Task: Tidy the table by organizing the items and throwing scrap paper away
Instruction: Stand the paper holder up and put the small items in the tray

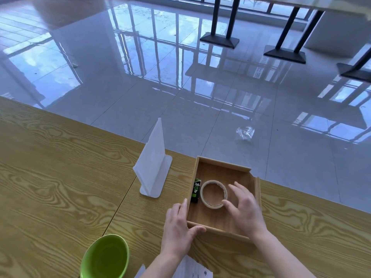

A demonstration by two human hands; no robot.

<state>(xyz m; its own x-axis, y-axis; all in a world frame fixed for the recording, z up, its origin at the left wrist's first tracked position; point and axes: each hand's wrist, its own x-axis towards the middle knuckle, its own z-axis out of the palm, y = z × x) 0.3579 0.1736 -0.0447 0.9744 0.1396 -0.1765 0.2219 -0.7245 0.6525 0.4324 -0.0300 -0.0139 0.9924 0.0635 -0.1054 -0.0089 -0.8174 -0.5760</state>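
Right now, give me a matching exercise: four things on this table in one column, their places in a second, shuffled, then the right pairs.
Things:
1. tape roll
2. green bowl
3. white stand
4. left hand

Places:
A. upright on the table, left of the wooden tray
B. gripping the tray's near left corner
C. lying flat inside the tray beside a green-and-black stick
D. at the near table edge, left of both arms

Pairs: 1-C, 2-D, 3-A, 4-B
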